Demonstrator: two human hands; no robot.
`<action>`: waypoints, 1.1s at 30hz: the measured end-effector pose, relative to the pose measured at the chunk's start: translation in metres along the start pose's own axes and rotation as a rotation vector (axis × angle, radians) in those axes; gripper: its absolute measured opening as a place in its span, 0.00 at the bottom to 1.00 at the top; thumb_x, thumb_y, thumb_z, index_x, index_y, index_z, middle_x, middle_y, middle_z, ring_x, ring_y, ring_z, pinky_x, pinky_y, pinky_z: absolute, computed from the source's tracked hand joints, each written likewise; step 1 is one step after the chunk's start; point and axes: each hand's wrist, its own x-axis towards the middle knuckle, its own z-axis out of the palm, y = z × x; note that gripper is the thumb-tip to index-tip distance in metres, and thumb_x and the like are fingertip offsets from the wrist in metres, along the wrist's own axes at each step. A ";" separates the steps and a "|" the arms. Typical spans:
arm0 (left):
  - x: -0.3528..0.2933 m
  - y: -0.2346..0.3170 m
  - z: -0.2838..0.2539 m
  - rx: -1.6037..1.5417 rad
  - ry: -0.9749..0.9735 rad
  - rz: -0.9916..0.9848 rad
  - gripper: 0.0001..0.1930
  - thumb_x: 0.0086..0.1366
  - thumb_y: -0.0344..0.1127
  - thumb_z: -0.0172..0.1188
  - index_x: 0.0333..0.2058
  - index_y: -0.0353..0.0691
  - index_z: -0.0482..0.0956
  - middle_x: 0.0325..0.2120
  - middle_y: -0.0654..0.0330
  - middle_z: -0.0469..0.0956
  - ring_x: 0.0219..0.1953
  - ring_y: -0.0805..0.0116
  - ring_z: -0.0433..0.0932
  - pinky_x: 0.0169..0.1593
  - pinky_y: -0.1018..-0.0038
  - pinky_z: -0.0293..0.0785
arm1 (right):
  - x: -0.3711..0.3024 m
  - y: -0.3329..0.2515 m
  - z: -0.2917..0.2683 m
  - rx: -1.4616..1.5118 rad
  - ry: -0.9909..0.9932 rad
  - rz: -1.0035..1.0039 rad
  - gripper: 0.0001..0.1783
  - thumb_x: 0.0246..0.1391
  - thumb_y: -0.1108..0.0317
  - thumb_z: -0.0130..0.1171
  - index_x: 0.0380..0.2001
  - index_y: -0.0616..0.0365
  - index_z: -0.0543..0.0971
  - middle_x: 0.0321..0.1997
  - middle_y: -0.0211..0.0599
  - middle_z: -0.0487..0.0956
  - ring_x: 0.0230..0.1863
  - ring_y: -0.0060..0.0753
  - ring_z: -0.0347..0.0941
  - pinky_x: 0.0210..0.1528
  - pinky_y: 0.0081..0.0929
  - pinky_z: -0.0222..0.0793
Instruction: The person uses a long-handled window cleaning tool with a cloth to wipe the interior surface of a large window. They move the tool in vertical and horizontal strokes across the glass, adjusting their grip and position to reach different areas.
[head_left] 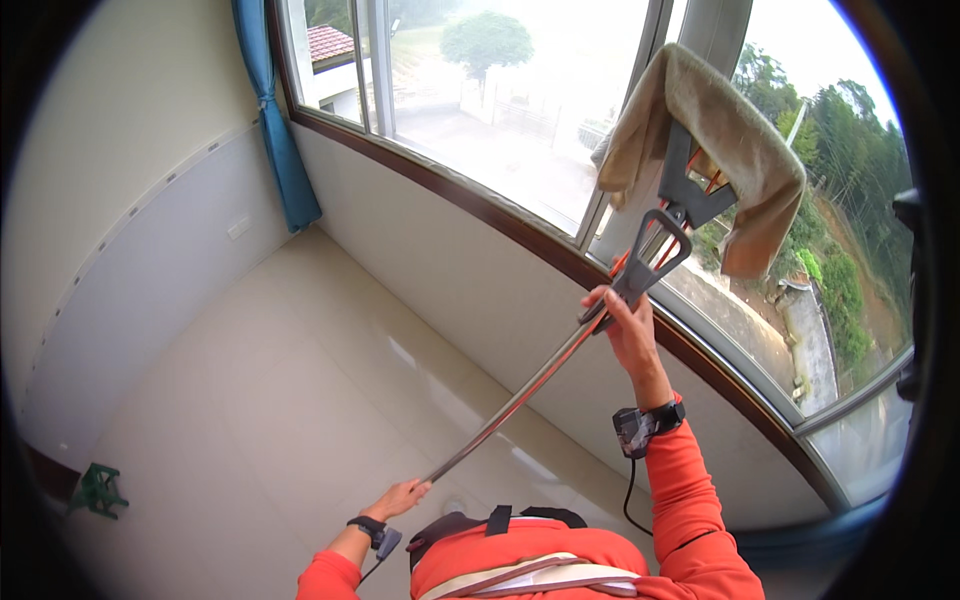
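Observation:
A long mop (515,402) with a slim metal pole and a red strip along it slants up from lower left to upper right. My left hand (401,497) is closed round its lower end. Higher up, my right hand (632,332) grips the pole at the grey loop-shaped lever (652,248). Over the mop's grey forked head hangs a brown towel (715,105), its two ends dangling on either side. The towel is raised in front of the window (520,90), near the upright frame between two panes; whether it touches the glass I cannot tell.
A dark brown sill (450,185) runs below the windows, above a white wall. At the far corner hangs a tied blue curtain (277,130). A small green stool (100,490) stands on the shiny tiled floor (270,400) at left. Another blue curtain (810,545) lies lower right.

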 end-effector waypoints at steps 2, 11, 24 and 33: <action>-0.013 -0.004 -0.011 0.070 0.003 -0.082 0.26 0.68 0.60 0.48 0.32 0.38 0.74 0.24 0.63 0.74 0.31 0.73 0.73 0.38 0.75 0.70 | -0.010 0.024 0.002 0.018 0.017 0.068 0.31 0.62 0.65 0.54 0.63 0.60 0.55 0.40 0.41 0.76 0.44 0.37 0.77 0.44 0.38 0.78; -0.007 0.025 -0.042 0.079 -0.022 -0.022 0.28 0.63 0.63 0.54 0.31 0.37 0.77 0.25 0.59 0.78 0.31 0.70 0.76 0.38 0.70 0.72 | -0.093 0.162 0.042 0.117 0.223 0.475 0.25 0.60 0.62 0.59 0.53 0.61 0.62 0.40 0.40 0.79 0.44 0.37 0.78 0.44 0.39 0.77; 0.130 0.142 0.001 0.284 0.100 0.117 0.23 0.56 0.53 0.65 0.38 0.37 0.75 0.25 0.57 0.80 0.30 0.64 0.80 0.36 0.69 0.73 | -0.102 0.189 0.029 0.139 0.081 0.597 0.19 0.54 0.60 0.65 0.44 0.56 0.73 0.43 0.34 0.81 0.48 0.31 0.77 0.48 0.36 0.74; 0.164 0.209 0.034 0.131 0.129 0.289 0.16 0.55 0.41 0.68 0.38 0.36 0.81 0.26 0.56 0.82 0.29 0.63 0.81 0.35 0.69 0.75 | -0.103 0.182 0.002 0.215 -0.036 0.526 0.25 0.51 0.70 0.67 0.50 0.57 0.68 0.49 0.42 0.78 0.51 0.36 0.76 0.56 0.37 0.71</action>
